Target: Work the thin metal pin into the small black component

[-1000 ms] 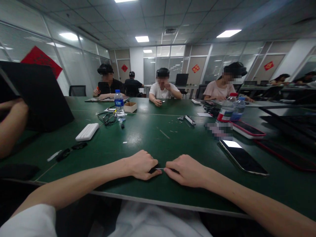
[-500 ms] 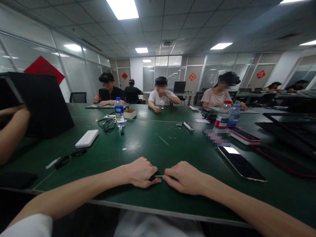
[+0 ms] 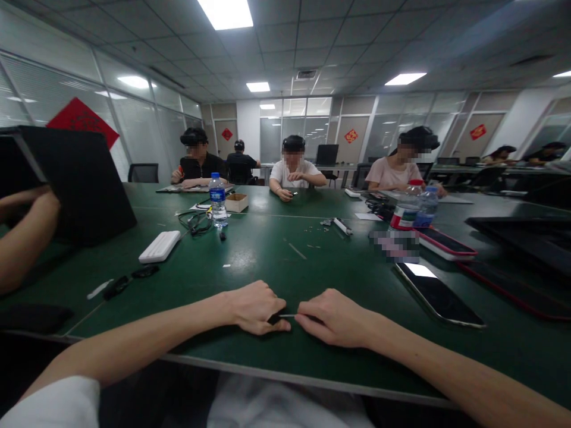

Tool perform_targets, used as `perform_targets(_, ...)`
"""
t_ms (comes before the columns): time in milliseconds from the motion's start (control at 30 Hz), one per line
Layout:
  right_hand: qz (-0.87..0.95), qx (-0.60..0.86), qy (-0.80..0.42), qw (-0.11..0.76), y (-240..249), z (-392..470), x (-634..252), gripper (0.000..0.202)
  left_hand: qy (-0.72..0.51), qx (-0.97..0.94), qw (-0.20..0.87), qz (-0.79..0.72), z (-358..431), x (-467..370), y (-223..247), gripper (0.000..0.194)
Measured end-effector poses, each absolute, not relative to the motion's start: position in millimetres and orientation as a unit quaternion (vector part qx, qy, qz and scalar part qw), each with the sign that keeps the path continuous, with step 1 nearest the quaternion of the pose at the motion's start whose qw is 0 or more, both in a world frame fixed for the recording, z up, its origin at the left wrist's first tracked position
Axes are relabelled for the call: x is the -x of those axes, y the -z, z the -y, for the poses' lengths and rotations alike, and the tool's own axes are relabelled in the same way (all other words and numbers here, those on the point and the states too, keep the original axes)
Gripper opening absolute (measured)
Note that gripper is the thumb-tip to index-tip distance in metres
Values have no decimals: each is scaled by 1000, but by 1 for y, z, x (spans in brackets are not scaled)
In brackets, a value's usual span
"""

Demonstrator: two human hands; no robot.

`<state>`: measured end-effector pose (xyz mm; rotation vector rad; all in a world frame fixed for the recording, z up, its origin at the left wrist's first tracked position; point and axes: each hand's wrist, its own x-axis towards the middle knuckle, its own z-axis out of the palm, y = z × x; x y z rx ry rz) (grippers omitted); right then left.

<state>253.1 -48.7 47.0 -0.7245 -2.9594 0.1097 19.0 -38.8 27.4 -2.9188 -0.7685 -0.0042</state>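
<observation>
Low over the near edge of the green table (image 3: pixel 250 351), my left hand (image 3: pixel 257 308) is closed around a dark piece that shows at its fingertips. A thin pale rod (image 3: pixel 289 315) runs from there to my right hand (image 3: pixel 335 318), whose fingers are pinched on its other end. The fingers hide most of both ends, so I cannot tell its exact kind. Only a short stretch of rod shows between the hands. Nearest to my right hand lies a black-screened phone (image 3: pixel 441 297).
A white box-shaped device (image 3: pixel 159 246) and black sunglasses-like items (image 3: pixel 129 282) lie left. Farther off stand a water bottle (image 3: pixel 218 202), an open carton (image 3: pixel 237 203) and more bottles (image 3: pixel 405 208). Small scraps lie mid-table. A person's arm (image 3: pixel 31 238) reaches behind a black panel (image 3: pixel 80 184).
My hands keep the same hold on the rod, almost unmoved. The view has shifted slightly. The person across has lowered a hand from the face.
</observation>
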Motion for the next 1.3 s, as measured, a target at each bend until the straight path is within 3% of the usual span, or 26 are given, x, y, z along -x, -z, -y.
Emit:
perform_targets(1067,979,197,6,57,-50,44,-256,34,28,975,27,221,36,-16,-30,43)
perform_targets(1300,979,192,-35,56,-54,44,-257,32,30,978,-2,206,37,-17,-32,43)
